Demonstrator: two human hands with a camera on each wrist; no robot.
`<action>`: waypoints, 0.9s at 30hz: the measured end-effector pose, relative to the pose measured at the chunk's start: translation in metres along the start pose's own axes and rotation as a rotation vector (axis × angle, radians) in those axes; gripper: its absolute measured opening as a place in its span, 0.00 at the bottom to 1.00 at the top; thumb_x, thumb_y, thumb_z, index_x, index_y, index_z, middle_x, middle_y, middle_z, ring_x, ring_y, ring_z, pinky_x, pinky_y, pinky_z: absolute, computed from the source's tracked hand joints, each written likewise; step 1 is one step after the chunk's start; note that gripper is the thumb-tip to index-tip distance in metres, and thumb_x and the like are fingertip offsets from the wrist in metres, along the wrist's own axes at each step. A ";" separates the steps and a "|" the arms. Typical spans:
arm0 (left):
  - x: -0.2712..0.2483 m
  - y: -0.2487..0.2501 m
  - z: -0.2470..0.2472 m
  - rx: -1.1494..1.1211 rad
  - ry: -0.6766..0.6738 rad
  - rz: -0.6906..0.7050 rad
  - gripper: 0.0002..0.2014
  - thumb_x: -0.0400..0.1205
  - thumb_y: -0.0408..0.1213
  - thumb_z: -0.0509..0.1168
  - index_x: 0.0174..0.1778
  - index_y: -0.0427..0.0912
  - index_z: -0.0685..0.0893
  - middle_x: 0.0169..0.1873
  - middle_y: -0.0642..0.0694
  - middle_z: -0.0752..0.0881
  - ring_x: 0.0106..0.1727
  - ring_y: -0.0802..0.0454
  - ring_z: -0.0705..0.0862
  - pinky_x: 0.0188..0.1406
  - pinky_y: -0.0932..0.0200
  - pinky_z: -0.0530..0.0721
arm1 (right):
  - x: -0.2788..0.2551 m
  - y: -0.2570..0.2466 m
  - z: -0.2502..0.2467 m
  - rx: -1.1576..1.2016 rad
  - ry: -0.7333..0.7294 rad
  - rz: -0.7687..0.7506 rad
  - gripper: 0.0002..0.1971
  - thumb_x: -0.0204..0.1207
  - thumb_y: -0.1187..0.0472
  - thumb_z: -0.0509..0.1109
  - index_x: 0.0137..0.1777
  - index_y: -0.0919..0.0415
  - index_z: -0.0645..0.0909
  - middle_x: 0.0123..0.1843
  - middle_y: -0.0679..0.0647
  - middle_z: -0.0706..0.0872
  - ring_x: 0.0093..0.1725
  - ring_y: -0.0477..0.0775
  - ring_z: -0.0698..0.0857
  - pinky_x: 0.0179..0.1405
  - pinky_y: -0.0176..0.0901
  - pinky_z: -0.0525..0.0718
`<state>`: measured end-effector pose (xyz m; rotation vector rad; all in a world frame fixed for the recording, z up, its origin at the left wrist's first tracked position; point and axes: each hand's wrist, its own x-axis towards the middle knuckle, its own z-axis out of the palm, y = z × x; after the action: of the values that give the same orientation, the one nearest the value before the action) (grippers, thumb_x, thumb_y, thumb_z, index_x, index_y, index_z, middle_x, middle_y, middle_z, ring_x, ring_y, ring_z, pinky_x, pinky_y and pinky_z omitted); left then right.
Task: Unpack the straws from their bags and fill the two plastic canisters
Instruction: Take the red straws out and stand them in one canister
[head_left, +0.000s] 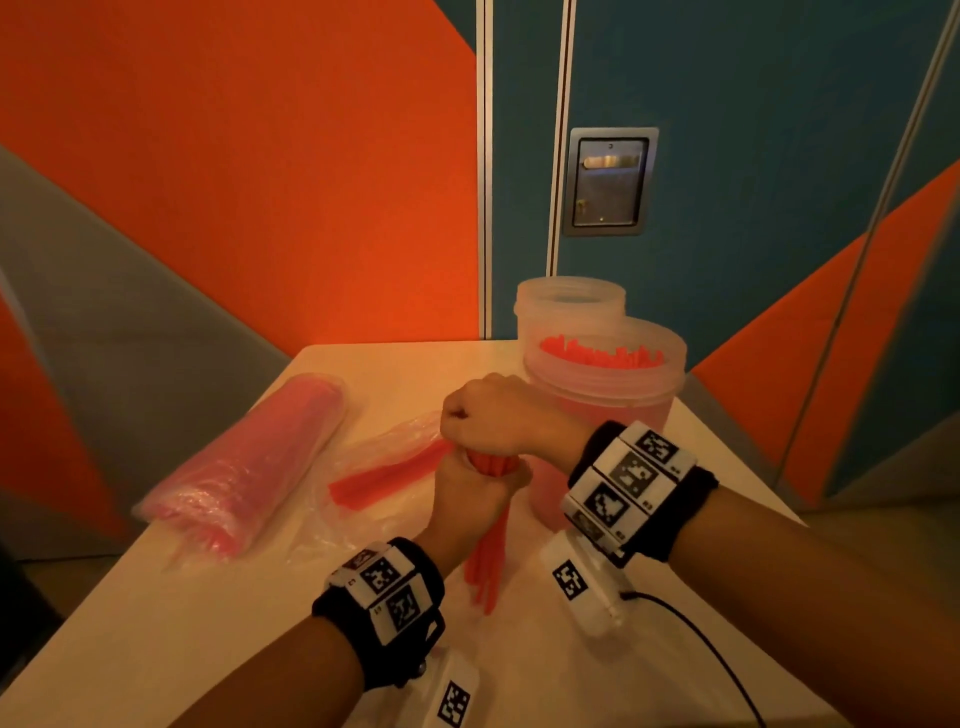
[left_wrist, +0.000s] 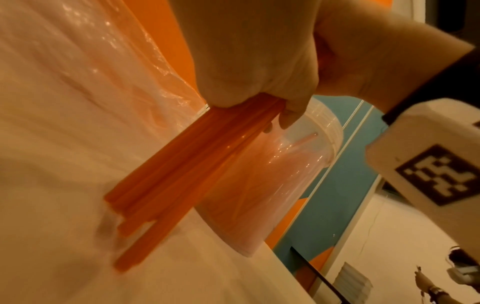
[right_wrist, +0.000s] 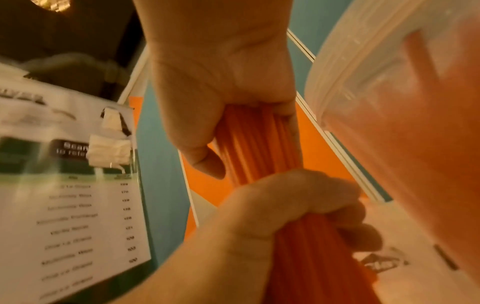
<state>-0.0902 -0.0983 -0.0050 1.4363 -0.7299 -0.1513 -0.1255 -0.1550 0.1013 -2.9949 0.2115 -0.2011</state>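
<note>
Both fists are clenched round one bundle of thin orange plastic straws (head_left: 493, 465), the right hand (head_left: 498, 415) stacked just above the left hand (head_left: 467, 493). The straws' lower ends reach the pale table (head_left: 208, 623) below the fingers. Just beyond the knuckles stands a translucent plastic canister (head_left: 608, 384) holding straws.

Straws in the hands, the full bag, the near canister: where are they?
straws (head_left: 485, 564), head view, lower loose ends.
full bag (head_left: 249, 467), head view, middle of wrap.
near canister (head_left: 605, 387), head view, front wall.
</note>
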 end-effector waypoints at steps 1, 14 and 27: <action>0.000 0.003 -0.001 0.016 -0.025 -0.004 0.12 0.65 0.23 0.73 0.44 0.34 0.85 0.40 0.34 0.88 0.41 0.43 0.87 0.39 0.44 0.85 | -0.001 -0.001 -0.001 0.009 0.006 0.000 0.15 0.78 0.51 0.59 0.53 0.55 0.85 0.56 0.60 0.86 0.54 0.64 0.81 0.48 0.48 0.77; 0.079 0.173 0.008 0.174 -0.088 0.451 0.10 0.62 0.31 0.68 0.23 0.49 0.74 0.20 0.57 0.78 0.23 0.66 0.72 0.21 0.61 0.69 | -0.029 -0.008 -0.157 -0.111 0.706 0.009 0.13 0.74 0.45 0.62 0.47 0.54 0.77 0.41 0.53 0.78 0.44 0.59 0.75 0.41 0.46 0.72; 0.119 0.188 0.095 -0.040 -0.088 0.403 0.07 0.63 0.32 0.72 0.31 0.46 0.82 0.32 0.39 0.87 0.35 0.42 0.87 0.33 0.39 0.85 | -0.027 0.052 -0.204 -0.321 0.704 0.073 0.09 0.74 0.56 0.63 0.44 0.60 0.81 0.36 0.55 0.76 0.39 0.56 0.72 0.34 0.40 0.65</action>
<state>-0.1102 -0.2079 0.2100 1.2236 -1.0669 0.0832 -0.1875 -0.2271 0.2912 -3.0705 0.4533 -1.3228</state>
